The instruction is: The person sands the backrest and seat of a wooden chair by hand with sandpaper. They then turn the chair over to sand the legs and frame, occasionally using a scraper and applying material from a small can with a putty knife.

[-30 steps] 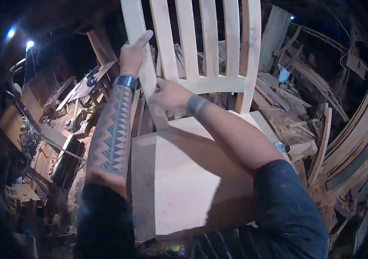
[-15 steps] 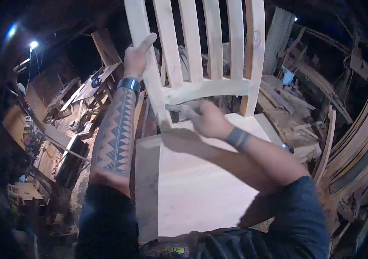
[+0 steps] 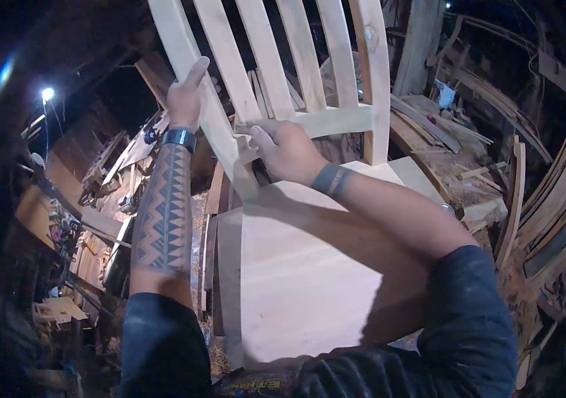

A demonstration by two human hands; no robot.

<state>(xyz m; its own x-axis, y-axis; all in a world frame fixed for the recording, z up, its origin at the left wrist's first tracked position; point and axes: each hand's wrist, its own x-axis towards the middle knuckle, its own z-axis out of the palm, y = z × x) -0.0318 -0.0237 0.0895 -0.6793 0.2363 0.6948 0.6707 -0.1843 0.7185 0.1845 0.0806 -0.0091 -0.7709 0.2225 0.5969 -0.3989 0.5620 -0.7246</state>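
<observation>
A bare, pale wooden chair stands before me, its slatted back tilted in view. My left hand (image 3: 185,99) is closed around the left post (image 3: 220,149) of the chair's back, thumb pointing up. Just to the right of that post, my right hand (image 3: 289,151) pinches a thin, flat piece that looks like sandpaper, at the left end of the lower back rail (image 3: 339,121). The fingers hide most of this piece. Below both arms spreads the broad chair seat (image 3: 296,265), with the right arm's shadow across it.
Wood offcuts and shavings litter the floor on the left. Long curved boards (image 3: 555,199) lean at the right edge, near a narrow upright strip (image 3: 510,199). More planks (image 3: 429,126) lie behind the chair. A lamp (image 3: 47,94) glows at upper left.
My right hand has moved up and left, from under the lower rail to its left end by the post. The chair back appears more tilted to the left; my left hand still holds the post.
</observation>
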